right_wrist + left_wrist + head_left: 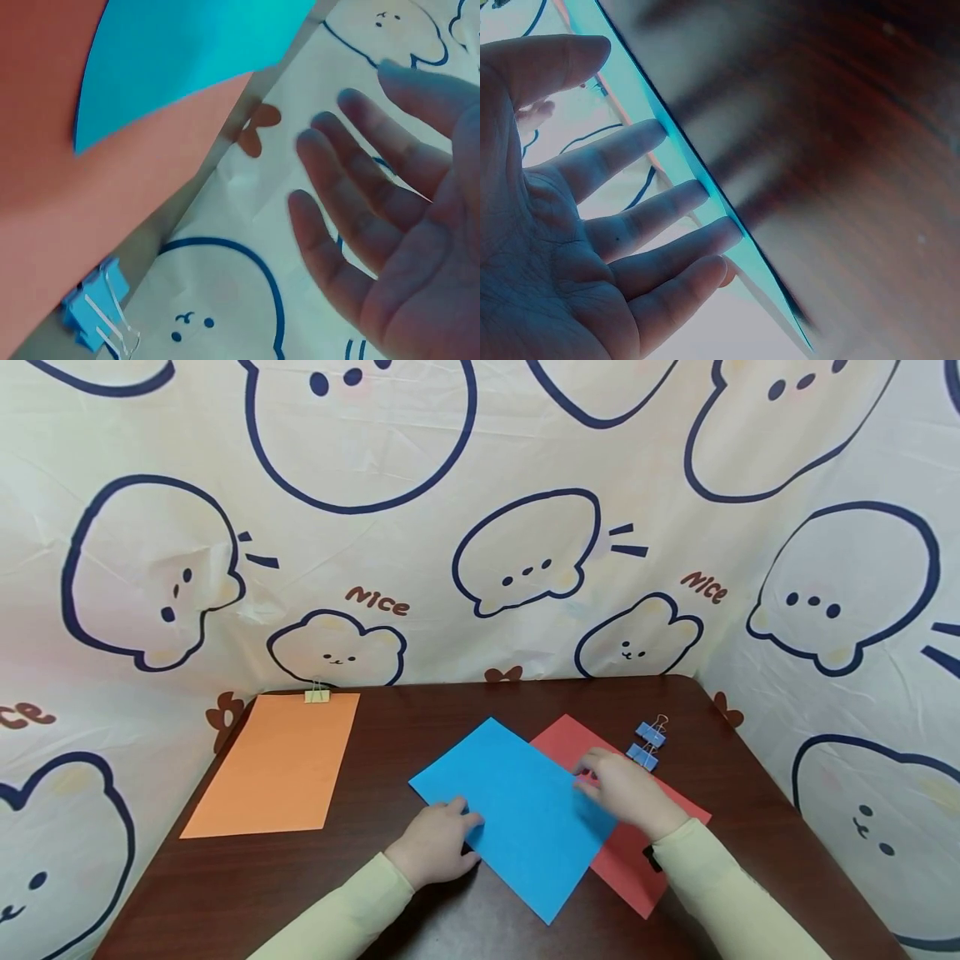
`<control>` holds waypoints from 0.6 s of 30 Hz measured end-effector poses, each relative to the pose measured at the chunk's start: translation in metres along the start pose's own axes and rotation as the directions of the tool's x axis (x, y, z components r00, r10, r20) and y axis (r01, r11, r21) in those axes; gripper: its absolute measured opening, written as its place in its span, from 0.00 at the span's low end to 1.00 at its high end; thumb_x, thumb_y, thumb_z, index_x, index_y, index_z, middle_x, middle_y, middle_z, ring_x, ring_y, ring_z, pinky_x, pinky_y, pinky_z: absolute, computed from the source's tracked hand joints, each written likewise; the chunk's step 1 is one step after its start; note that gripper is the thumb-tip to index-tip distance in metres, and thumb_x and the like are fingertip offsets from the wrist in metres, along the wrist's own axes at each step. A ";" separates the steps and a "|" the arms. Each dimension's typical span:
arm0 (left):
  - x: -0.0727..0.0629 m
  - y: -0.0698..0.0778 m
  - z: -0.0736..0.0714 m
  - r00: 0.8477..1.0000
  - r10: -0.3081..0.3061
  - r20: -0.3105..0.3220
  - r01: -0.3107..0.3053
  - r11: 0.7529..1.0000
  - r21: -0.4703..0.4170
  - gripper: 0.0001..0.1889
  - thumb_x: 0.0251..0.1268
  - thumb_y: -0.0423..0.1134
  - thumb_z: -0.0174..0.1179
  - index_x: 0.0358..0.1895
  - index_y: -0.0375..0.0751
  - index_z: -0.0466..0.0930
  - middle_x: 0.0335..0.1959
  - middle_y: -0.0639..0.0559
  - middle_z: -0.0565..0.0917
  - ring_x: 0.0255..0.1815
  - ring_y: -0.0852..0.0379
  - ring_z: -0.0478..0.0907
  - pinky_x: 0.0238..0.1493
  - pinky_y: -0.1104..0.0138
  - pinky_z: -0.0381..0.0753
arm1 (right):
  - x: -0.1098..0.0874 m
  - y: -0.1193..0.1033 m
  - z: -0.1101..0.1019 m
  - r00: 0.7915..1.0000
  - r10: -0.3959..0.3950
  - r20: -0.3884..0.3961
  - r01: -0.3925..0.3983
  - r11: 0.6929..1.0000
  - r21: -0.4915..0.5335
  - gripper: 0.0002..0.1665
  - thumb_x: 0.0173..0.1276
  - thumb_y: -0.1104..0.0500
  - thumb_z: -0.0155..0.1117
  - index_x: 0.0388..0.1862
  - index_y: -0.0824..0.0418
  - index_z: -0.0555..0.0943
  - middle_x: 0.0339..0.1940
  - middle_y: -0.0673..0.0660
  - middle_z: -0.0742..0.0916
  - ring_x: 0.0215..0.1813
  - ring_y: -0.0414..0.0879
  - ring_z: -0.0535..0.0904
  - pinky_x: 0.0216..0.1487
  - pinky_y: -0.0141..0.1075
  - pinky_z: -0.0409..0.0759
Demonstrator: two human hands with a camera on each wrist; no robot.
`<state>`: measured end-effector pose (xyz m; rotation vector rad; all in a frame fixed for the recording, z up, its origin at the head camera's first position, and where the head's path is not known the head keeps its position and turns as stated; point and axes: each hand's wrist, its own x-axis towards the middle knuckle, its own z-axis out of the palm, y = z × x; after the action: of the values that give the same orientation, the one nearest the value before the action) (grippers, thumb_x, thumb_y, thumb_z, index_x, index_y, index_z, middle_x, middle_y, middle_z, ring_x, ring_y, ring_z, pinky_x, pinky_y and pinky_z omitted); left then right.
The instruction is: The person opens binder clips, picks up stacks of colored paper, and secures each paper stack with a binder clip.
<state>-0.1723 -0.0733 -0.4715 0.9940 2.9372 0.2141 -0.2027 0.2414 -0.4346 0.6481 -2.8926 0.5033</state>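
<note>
A blue sheet of paper (517,814) lies turned at an angle on the table, partly covering a red sheet (637,860). At its lower left edge is my left hand (435,842); in the left wrist view the extended fingers (652,232) meet the blue edge. My right hand (626,789) is over the right side of the blue sheet and the red one. The right wrist view shows its fingers (330,180) loosely spread with nothing held, and the blue sheet's edge slightly bowed. Whether the right fingertips touch paper, I cannot tell.
Two blue binder clips (647,745) lie beyond the red sheet. At the left, an orange sheet (277,768) bears a yellow binder clip (317,696) on its far edge. A patterned cloth (420,552) hangs around the back and sides of the brown table (375,860).
</note>
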 end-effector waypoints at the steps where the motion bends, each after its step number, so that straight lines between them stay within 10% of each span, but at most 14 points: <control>1: 0.000 0.000 0.000 1.000 0.002 -0.003 -0.002 1.000 0.000 0.23 0.62 0.51 0.71 0.58 0.46 0.85 0.49 0.45 0.82 0.38 0.49 0.80 0.43 0.58 0.83 | 0.002 0.003 -0.001 1.000 0.004 -0.020 -0.004 1.000 0.001 0.13 0.65 0.58 0.76 0.46 0.61 0.87 0.42 0.55 0.87 0.42 0.48 0.85 0.42 0.38 0.88; 18: -0.001 -0.001 0.002 1.000 0.000 -0.012 0.000 1.000 0.004 0.23 0.62 0.51 0.71 0.58 0.46 0.85 0.48 0.45 0.81 0.37 0.49 0.79 0.43 0.58 0.83 | 0.021 0.074 -0.016 0.960 0.119 -0.252 -0.137 0.989 -0.057 0.05 0.70 0.61 0.71 0.38 0.62 0.84 0.37 0.59 0.84 0.34 0.50 0.81 0.41 0.51 0.86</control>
<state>-0.1720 -0.0744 -0.4734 0.9970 2.9500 0.2148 -0.2529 0.3020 -0.4367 0.3593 -2.7111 0.4538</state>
